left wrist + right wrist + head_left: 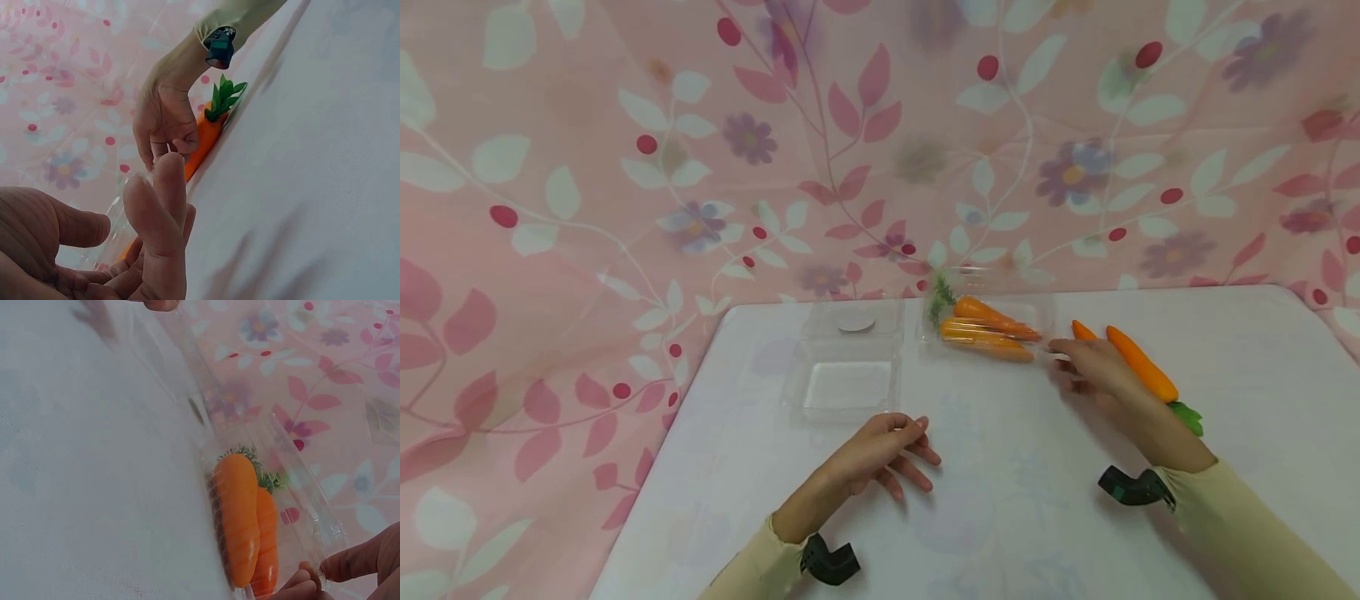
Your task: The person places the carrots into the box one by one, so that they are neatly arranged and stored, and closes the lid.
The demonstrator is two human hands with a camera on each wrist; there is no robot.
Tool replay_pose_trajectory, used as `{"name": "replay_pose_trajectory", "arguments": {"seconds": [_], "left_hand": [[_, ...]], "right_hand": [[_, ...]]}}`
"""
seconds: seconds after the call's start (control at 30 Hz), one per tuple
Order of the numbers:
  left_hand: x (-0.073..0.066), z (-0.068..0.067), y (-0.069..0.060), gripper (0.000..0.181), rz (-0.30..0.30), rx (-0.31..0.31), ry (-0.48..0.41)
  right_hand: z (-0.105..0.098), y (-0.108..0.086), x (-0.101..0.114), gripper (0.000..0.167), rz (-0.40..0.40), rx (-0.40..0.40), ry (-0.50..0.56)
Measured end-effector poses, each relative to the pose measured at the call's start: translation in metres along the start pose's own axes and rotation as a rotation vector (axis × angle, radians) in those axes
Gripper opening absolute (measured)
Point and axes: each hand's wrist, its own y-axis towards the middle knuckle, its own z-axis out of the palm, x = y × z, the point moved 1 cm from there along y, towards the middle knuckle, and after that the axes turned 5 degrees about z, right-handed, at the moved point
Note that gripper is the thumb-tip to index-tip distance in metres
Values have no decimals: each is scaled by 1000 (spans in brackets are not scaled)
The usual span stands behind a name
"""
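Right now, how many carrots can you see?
4: a farther carrot and a nearer carrot in the clear container, a third carrot on the table beside the right hand, and a fourth carrot mostly hidden behind that hand. Others may be hidden there.

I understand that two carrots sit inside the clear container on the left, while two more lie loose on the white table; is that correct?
Not quite: the head view shows those two carrots inside the clear container on the right instead. The two loose carrots do lie on the white table.
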Motion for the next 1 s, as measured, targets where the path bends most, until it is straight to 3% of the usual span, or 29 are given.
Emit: {"name": "replay_pose_trajectory", "arguments": {"seconds": [0.33, 0.57, 0.83, 1.0], "left_hand": [[1, -3, -2, 48, 15, -13, 0], [-2, -6, -8, 47, 13, -25, 6], [-12, -11, -15, 46, 44, -19, 56], [-17, -14, -18, 42, 52, -3, 75]], "right_hand": [[-1, 2, 3, 65, 35, 1, 48], [-4, -5, 4, 71, 34, 3, 20], [-12, -20, 4, 87, -5, 17, -122], [-22, -28, 3, 86, -103, -20, -293]]}}
